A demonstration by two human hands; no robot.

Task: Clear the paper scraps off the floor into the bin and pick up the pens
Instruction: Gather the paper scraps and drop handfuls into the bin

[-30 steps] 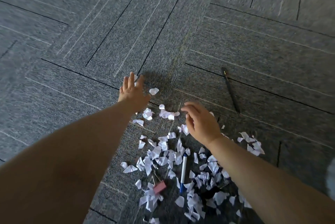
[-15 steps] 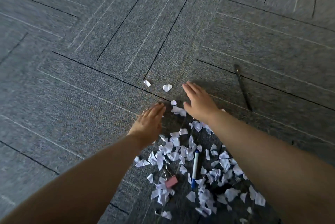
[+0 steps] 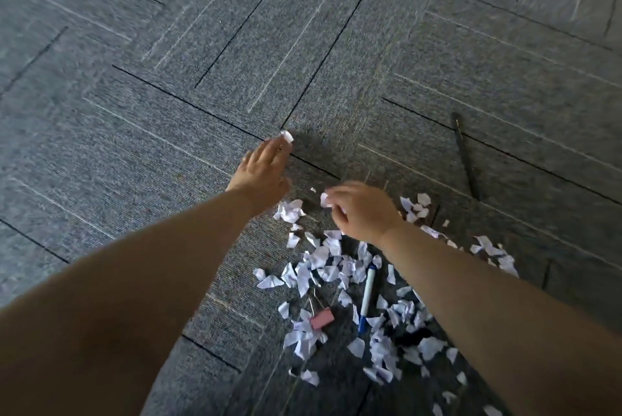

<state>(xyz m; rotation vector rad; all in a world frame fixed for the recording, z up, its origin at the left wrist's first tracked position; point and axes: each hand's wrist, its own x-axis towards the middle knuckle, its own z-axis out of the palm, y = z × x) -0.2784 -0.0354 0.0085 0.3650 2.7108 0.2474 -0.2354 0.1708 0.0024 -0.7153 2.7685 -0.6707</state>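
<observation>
Gathering paper scraps (image 3: 331, 262) from the grey carpet (image 3: 168, 133), both hands at the far edge of the pile.
Left hand (image 3: 261, 173): fingers straight and flat, holding nothing, fingertips touching a lone scrap (image 3: 287, 136) beyond the pile. Right hand (image 3: 361, 210): fingers curled, thumb and fingertips pinching a small scrap (image 3: 324, 199). White pen (image 3: 367, 294), blue-capped, lies among the scraps just left of the right forearm. Dark pen (image 3: 464, 155) lies apart on bare carpet, far right. Pink object (image 3: 322, 319) rests at the pile's near-left edge.
</observation>
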